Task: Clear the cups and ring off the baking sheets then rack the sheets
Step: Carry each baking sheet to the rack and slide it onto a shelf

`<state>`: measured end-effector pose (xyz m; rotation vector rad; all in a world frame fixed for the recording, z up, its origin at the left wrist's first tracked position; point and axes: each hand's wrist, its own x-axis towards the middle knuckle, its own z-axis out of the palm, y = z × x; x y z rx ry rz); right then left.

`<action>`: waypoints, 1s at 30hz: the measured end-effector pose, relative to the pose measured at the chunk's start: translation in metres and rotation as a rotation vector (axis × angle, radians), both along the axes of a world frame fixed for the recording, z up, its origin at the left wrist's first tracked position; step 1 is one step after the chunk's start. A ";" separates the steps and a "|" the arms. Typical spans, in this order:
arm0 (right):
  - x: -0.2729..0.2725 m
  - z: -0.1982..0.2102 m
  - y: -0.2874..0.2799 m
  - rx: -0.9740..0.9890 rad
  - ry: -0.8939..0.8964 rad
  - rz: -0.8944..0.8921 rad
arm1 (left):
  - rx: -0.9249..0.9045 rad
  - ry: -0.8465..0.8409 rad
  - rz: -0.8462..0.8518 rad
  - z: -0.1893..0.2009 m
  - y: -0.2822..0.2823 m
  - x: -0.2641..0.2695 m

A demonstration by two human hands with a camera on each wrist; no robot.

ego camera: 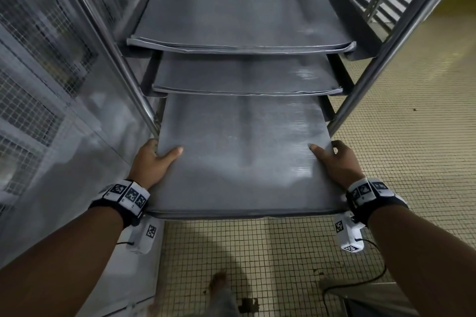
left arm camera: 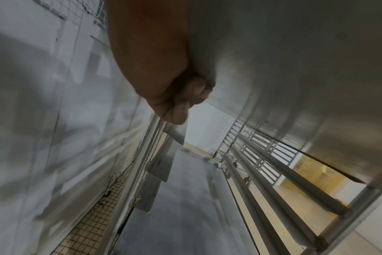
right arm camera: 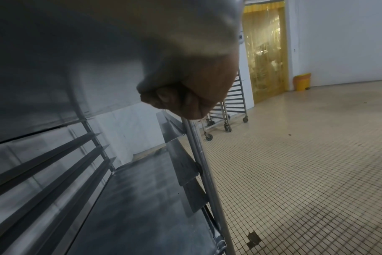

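Both your arms reach forward, banded at the wrists. Your left hand [ego camera: 152, 159] and right hand [ego camera: 340, 161] each clamp a side edge of the grey metal baking sheet [ego camera: 244, 152], thumbs on top, fingers curled beneath.

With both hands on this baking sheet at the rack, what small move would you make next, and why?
Probably push the baking sheet straight forward into the rack. The left hand and right hand grip its side edges, its far end sits between the uprights below two racked sheets, and its near half overhangs the tiled floor.
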<state>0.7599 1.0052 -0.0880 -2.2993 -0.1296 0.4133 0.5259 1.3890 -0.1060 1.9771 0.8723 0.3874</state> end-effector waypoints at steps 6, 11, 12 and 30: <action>-0.009 0.000 -0.024 -0.036 0.050 0.075 | -0.141 -0.004 -0.174 -0.004 0.007 -0.034; -0.032 -0.001 -0.047 -0.057 0.059 0.108 | -0.066 0.061 -0.152 -0.006 -0.016 -0.061; -0.037 -0.001 -0.050 -0.069 0.035 0.118 | -0.053 0.072 -0.146 -0.004 -0.023 -0.064; -0.162 0.021 -0.014 -0.460 -0.482 0.741 | 0.624 0.494 -0.441 0.033 -0.184 -0.076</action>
